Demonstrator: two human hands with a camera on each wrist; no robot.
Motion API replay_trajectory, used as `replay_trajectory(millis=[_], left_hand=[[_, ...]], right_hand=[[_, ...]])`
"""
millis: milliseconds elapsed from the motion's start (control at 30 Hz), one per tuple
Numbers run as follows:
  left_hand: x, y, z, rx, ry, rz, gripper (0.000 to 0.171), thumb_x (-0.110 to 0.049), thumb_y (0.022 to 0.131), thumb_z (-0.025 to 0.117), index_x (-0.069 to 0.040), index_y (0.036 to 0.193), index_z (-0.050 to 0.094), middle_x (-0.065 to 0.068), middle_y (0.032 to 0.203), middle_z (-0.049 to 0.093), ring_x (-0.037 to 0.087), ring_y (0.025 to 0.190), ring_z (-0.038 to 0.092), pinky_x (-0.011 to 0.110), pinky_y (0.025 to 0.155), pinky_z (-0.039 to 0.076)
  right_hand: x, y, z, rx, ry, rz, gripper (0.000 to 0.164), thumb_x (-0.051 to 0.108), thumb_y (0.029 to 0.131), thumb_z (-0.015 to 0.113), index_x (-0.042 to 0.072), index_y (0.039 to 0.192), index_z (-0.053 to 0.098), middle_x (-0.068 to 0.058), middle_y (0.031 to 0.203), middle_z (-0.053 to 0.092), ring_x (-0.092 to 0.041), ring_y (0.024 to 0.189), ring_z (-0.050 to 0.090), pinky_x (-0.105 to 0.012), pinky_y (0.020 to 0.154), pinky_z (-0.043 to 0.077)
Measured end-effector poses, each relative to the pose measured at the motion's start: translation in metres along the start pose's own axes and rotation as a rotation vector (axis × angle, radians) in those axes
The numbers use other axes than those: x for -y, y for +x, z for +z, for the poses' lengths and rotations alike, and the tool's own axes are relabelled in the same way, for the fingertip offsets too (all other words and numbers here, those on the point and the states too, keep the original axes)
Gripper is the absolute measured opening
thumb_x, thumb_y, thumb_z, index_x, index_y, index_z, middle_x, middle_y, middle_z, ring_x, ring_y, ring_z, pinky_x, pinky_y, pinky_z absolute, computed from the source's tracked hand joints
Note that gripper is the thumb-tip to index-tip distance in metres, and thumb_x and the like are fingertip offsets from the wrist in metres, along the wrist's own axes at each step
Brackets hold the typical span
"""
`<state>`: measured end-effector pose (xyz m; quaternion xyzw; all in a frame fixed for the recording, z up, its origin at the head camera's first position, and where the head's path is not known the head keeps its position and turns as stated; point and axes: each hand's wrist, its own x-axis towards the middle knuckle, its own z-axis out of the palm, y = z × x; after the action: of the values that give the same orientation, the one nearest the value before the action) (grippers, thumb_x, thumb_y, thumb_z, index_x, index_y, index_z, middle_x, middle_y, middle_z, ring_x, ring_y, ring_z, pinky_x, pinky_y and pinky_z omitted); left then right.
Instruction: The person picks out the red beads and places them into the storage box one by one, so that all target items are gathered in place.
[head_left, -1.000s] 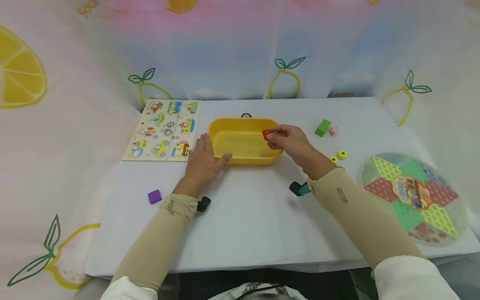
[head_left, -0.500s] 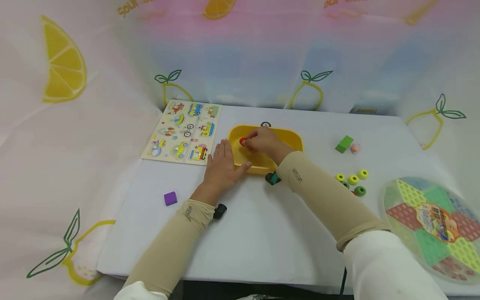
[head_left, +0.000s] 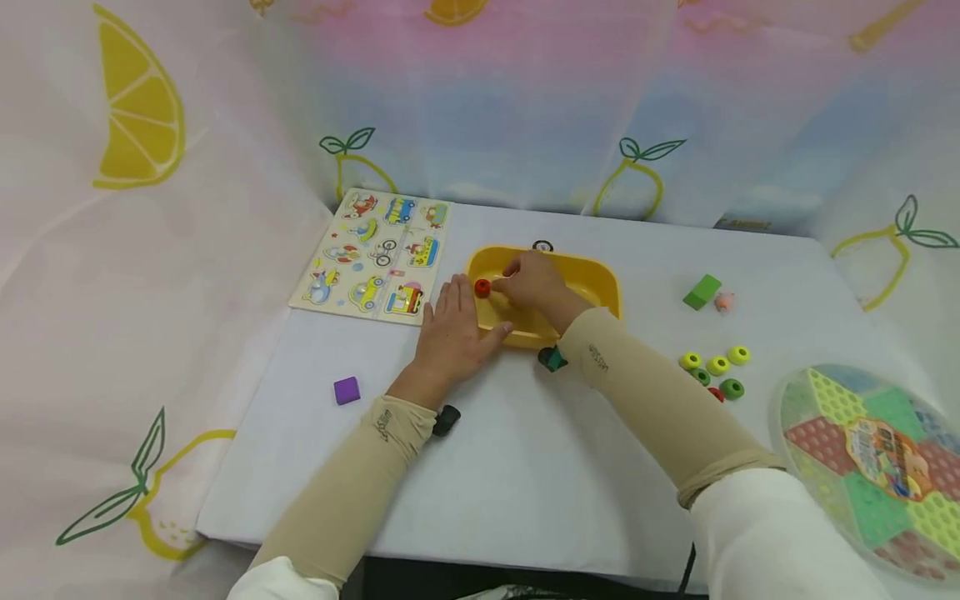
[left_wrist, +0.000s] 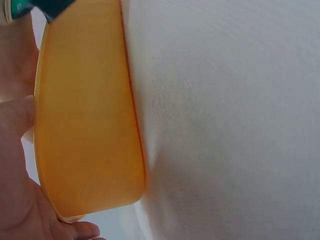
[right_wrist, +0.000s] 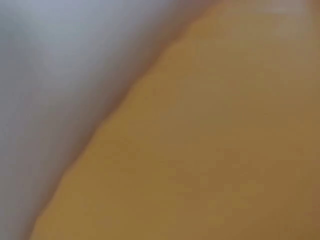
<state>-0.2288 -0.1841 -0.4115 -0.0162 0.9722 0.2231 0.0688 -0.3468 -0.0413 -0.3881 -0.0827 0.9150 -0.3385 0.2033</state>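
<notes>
A yellow tray [head_left: 611, 287] stands mid-table. On its floor at the left end sits a small red bead [head_left: 482, 288], its whole round top showing. My right hand [head_left: 534, 287] reaches into the tray, fingertips just right of the bead and not around it. Whether they still touch it is hard to tell. My left hand [head_left: 453, 337] rests against the tray's left front corner, fingers straight and thumb along the front side. In the left wrist view the tray wall [left_wrist: 90, 120] is beside that hand. The right wrist view is a blur of yellow tray [right_wrist: 210, 140].
A picture puzzle board [head_left: 371, 258] lies left of the tray, with a purple block [head_left: 347, 390] nearer me. Rightward are a green block [head_left: 702, 292], a pink pig figure [head_left: 724, 302], several yellow and green beads [head_left: 717, 366] and a round patterned case [head_left: 877, 467]. A small wheel [head_left: 542, 246] is behind the tray.
My right hand has carried the red bead from the tray's right side to its left end and let go of it there. The left hand stays on the tray; the head view has shifted.
</notes>
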Motion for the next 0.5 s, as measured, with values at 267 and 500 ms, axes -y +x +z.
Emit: replay_trajectory(millis=[267,500], left_hand=[[-0.003,-0.005,-0.005,0.047,-0.047,0.006,0.111,-0.073,0.100,0.045,-0.006,0.167,-0.012,0.014,0.177,-0.008,0.032,0.165,-0.005,0.058,0.133,0.001],[-0.007,-0.004,-0.011,0.088,-0.067,0.009,0.113,-0.076,0.099,0.040,-0.007,0.164,-0.021,0.016,0.176,-0.016,0.036,0.164,-0.008,0.062,0.131,-0.003]], right_hand=[[-0.072,-0.099,-0.078,-0.157,0.560,0.025,0.035,0.027,0.101,0.071,0.006,0.128,0.066,-0.009,0.120,0.071,-0.030,0.109,0.072,-0.036,0.099,0.061],[-0.168,-0.194,-0.115,-0.312,0.697,0.147,0.034,0.031,0.102,0.068,0.009,0.128,0.063,0.008,0.108,0.074,-0.010,0.098,0.072,-0.019,0.091,0.059]])
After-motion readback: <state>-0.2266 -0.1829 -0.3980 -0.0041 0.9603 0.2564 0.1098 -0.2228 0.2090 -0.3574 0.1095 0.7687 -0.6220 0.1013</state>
